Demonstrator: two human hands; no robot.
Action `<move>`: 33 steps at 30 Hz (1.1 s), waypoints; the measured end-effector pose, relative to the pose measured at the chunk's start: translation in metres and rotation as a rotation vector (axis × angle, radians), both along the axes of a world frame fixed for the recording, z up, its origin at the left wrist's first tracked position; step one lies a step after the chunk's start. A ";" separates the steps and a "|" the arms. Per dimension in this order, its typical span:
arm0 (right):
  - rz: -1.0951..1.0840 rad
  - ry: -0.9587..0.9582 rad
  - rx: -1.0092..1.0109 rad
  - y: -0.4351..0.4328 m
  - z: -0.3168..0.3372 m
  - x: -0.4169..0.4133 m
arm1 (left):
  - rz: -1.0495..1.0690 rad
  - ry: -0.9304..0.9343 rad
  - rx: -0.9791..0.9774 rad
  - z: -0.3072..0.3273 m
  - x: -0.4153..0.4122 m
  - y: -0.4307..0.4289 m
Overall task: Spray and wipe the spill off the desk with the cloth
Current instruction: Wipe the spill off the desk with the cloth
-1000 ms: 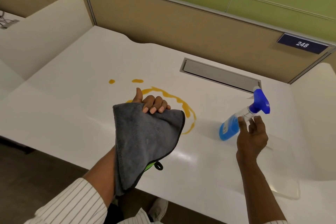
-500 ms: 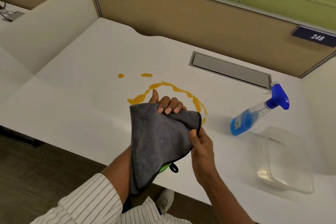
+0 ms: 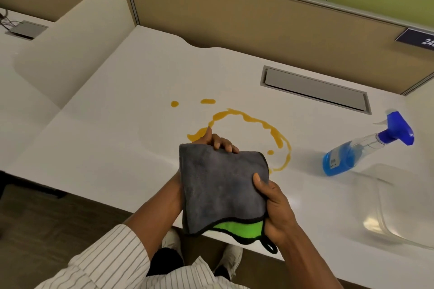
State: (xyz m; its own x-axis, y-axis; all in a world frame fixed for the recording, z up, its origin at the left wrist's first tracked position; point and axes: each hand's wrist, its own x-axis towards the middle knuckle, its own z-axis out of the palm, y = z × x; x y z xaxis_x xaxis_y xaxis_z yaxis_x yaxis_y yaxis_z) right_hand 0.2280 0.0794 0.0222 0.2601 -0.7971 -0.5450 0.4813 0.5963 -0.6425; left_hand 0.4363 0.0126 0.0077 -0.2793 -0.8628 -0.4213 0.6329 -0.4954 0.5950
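A grey cloth (image 3: 223, 187) with a green underside and a black loop is held folded above the near edge of the white desk (image 3: 105, 148). My left hand (image 3: 217, 142) grips its top edge, and my right hand (image 3: 274, 204) pinches its right edge. Just beyond the cloth, an orange spill (image 3: 258, 122) forms a broken ring with two small drops to its left. A spray bottle (image 3: 366, 148) with blue liquid and a blue trigger head stands to the right, apart from both hands.
A grey cable hatch (image 3: 314, 90) is set into the desk at the back. A clear plastic container (image 3: 404, 209) sits at the right near edge. Beige dividers stand at the left and behind. My shoes show under the desk edge.
My right hand left the spray bottle, which stays on the desk, and came across to take the cloth's right edge. The cloth now shows its green underside.
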 end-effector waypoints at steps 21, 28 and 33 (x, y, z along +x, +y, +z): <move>0.054 1.530 -0.438 0.011 -0.034 0.013 | -0.142 -1.866 -0.385 -0.111 0.136 0.024; 0.497 1.824 -0.501 0.025 -0.112 0.075 | -0.156 -1.958 -0.357 -0.124 0.141 0.034; 0.604 1.862 -0.617 -0.014 -0.120 0.071 | -0.147 -1.992 -0.359 -0.125 0.141 0.034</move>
